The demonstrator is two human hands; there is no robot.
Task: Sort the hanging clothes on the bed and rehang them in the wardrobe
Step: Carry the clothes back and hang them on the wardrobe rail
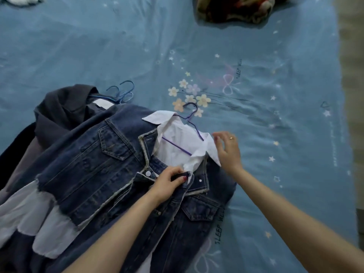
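A dark blue denim jacket (94, 164) with white frilled panels lies open on the bed, on top of a pile of clothes. Inside it is a white collared shirt (177, 142) on a purple wire hanger (190, 117). My left hand (167, 184) pinches the jacket's front edge near a snap button. Just right of the white collar, my right hand (226, 148) hovers with its fingers spread, holding nothing. A dark grey garment (63, 109) lies under the jacket at the left, with blue hanger hooks (123, 92) sticking out above it.
The bed is covered by a blue sheet (266, 95) printed with stars and flowers. A dark patterned blanket (232, 8) is bunched at the top. Something white (21, 0) shows at the top left corner. The bed's right edge (346, 115) runs down the frame.
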